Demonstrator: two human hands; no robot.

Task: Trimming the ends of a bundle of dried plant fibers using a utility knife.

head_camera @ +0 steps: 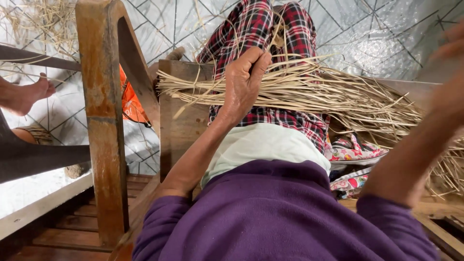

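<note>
A thick bundle of pale dry straw strands [338, 94] lies across my lap, over my red plaid trousers [285, 34]. My left hand [244, 82] presses down on the bundle's left part, fingers curled around several strands. The cut ends of the straw [169, 87] stick out past a wooden board [181, 125]. My right hand [449, 63] is raised at the right edge of the view, blurred, close above the spread end of the bundle; whether it holds strands cannot be made out.
A worn wooden post [104, 121] stands at the left, with slats below. Another person's bare foot [24, 94] rests on the patterned tile floor [377, 34]. Floral cloth [353, 152] lies beside my right hip. Loose straw [43, 19] litters the floor.
</note>
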